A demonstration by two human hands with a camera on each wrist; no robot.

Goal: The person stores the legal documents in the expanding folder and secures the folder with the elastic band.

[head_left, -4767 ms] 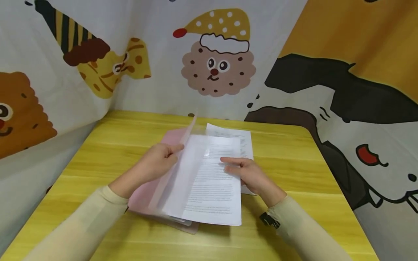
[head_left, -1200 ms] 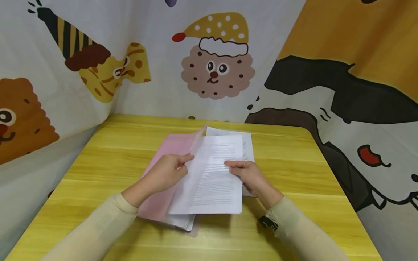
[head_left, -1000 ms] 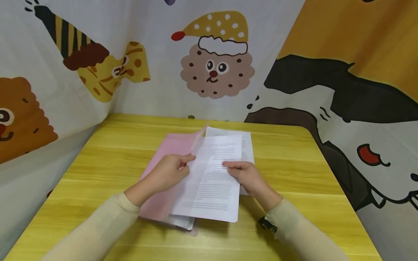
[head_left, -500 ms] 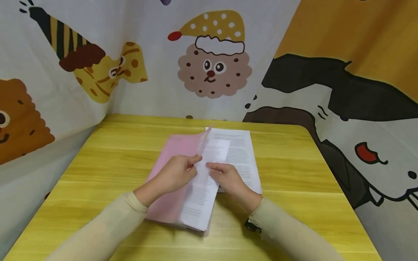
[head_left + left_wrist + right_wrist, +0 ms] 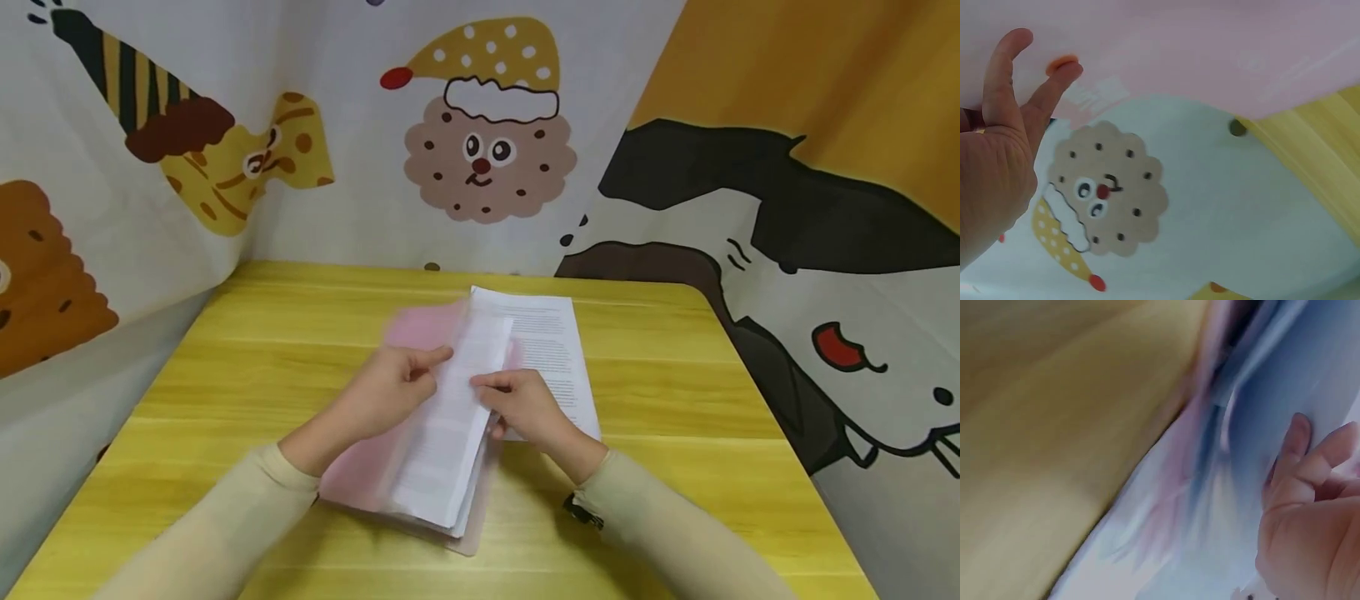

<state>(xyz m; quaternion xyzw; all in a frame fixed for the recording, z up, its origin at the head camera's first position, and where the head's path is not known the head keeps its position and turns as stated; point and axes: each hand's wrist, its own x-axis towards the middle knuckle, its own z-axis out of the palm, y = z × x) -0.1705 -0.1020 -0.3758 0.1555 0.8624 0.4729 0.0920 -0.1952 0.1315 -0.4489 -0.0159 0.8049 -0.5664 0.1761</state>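
Pink translucent plastic folder (image 5: 367,471) lies half open before us, with white printed paper sheets (image 5: 438,458) inside it. We pinch its raised cover (image 5: 420,325) with the left hand (image 5: 393,387), and grip the right edge of the sheets with the right hand (image 5: 528,408). To the right of the folder we see a separate white printed page (image 5: 551,350) on the yellow wood-grain tabletop (image 5: 690,467), with a cartoon-printed white cloth (image 5: 352,221) behind.

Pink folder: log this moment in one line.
left hand: holds pink folder cover | right hand: pinches white sheets | printed paper: on table, partly hidden
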